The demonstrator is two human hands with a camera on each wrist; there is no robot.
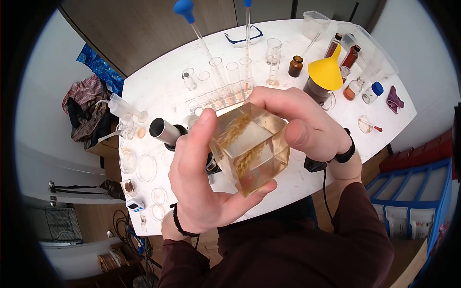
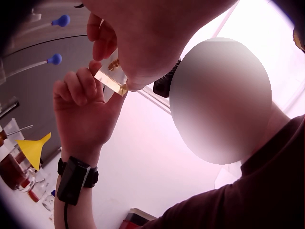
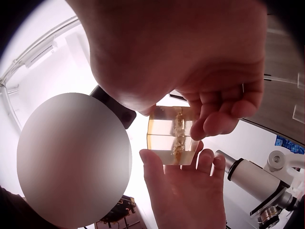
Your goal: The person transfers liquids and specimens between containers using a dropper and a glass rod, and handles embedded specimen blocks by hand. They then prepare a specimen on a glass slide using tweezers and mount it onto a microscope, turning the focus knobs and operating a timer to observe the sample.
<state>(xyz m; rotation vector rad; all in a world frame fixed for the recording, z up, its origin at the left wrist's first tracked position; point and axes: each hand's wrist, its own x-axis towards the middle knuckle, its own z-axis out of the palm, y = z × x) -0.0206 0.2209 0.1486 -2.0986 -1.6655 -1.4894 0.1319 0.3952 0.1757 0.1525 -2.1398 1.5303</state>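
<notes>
Both hands hold a clear amber-tinted block (image 1: 257, 165) with a wheat-like ear inside, raised above the white table. My left hand (image 1: 201, 187) grips it from the left and below, thumb along its lower edge. From the upper right, my right hand (image 1: 307, 120) pinches it with thumb and fingers. In the right wrist view the block (image 3: 171, 136) lies between the left hand's fingertips below and the right hand above. The left wrist view shows a narrow side of the block (image 2: 110, 83), partly covered by fingers.
Behind the hands stand a rack of test tubes (image 1: 221, 98), a yellow funnel (image 1: 326, 72) on a vessel and a brown bottle (image 1: 296, 66). A microscope (image 1: 165, 132) is partly hidden behind the left hand. Petri dishes (image 1: 146, 168) lie at the left.
</notes>
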